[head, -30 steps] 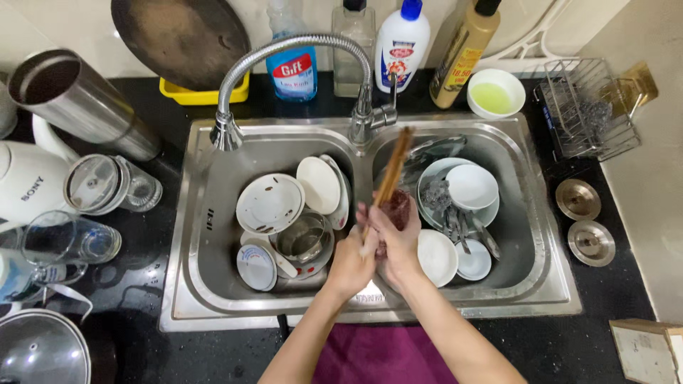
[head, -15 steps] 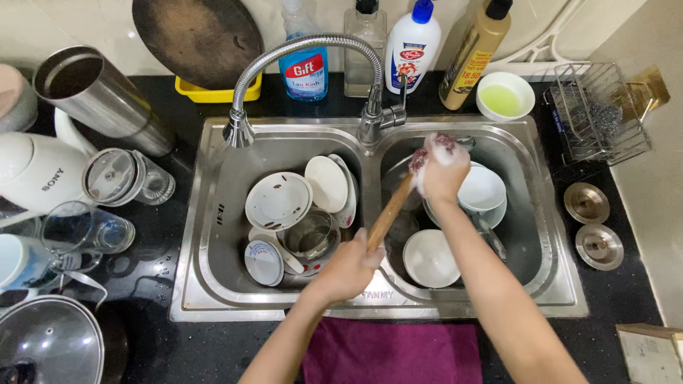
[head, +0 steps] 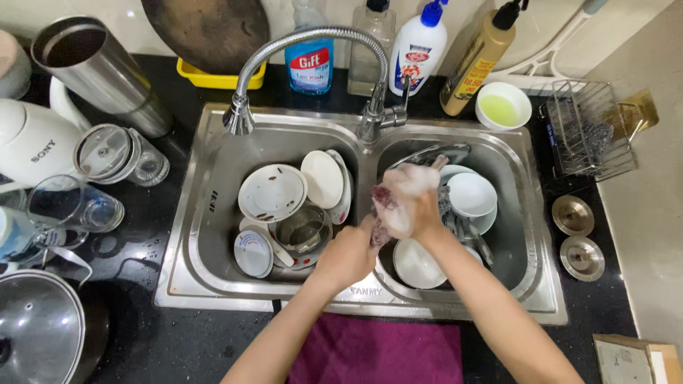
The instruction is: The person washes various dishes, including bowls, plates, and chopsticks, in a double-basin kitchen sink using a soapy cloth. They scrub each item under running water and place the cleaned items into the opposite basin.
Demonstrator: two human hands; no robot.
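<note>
Both forearms bare, reaching forward and converging. Left hand curled into a closed grip, knuckles up. Right hand just above and ahead of it, fingers closed, covered in white foam, wrist bent inward.

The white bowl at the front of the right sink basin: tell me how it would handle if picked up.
The white bowl looks glazed and sits in a wet basin beside the sudsy right hand, so it is probably slippery. It seems ceramic, likely rigid and breakable if knocked against the steel sink. Its rounded shape may rock when nudged.
</note>
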